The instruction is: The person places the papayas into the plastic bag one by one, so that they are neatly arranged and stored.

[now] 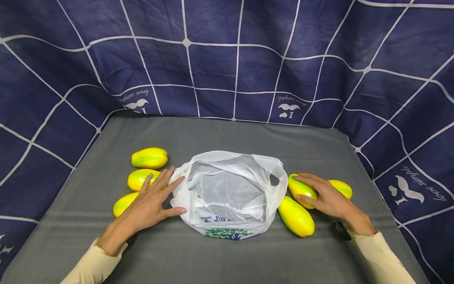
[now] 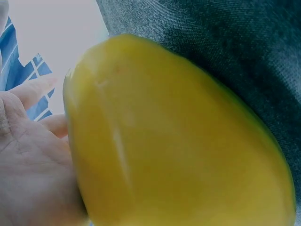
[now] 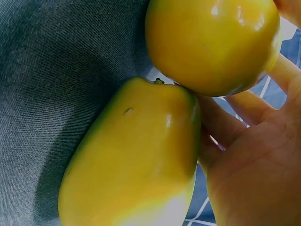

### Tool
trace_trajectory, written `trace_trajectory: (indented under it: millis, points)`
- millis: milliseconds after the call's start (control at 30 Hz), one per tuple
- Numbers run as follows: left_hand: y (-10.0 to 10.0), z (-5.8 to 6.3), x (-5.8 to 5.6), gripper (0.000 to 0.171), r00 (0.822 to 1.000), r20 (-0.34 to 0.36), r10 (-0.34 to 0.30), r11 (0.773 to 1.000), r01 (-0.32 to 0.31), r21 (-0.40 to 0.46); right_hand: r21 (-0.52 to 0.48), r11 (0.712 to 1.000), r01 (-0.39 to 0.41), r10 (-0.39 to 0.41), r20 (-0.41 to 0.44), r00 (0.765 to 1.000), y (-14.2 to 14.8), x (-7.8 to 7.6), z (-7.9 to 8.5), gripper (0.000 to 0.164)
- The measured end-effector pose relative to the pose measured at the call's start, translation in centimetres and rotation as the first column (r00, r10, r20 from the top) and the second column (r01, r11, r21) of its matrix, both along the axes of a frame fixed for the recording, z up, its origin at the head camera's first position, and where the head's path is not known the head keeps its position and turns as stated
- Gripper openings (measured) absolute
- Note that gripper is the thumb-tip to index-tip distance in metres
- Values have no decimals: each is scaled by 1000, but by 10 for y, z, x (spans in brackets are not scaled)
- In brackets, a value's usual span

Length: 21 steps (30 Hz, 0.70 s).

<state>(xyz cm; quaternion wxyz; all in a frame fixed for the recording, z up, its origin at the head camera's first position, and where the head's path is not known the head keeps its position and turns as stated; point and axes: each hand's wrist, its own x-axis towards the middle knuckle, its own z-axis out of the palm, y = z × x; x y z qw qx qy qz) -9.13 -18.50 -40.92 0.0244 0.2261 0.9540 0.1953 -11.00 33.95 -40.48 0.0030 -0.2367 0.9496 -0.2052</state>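
The right hand (image 1: 324, 197) partly hides a yellow-green papaya (image 1: 300, 190).

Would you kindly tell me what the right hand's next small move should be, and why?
Probably lift the glossy yellow-green oval fruit toward the white plastic bag: the right hand has its thumb and fingers around that fruit, and the bag's mouth gapes open alongside.

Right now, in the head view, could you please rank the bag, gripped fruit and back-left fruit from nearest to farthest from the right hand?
1. Gripped fruit: under the right hand.
2. Bag: centre.
3. Back-left fruit: beyond the bag.
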Motion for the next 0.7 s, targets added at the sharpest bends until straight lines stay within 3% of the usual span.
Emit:
trace_trajectory:
  millis: [367,700]
  points:
    - [-1,0,0,91,1000,-15,-1,1000,1,1,-8,1000,23,-23,2,1000,0,-3,5,58]
    - [-2,2,1,90,1000,-11,3,1000,-3,12,-10,1000,0,-1,-104,995,-3,-11,18,57]
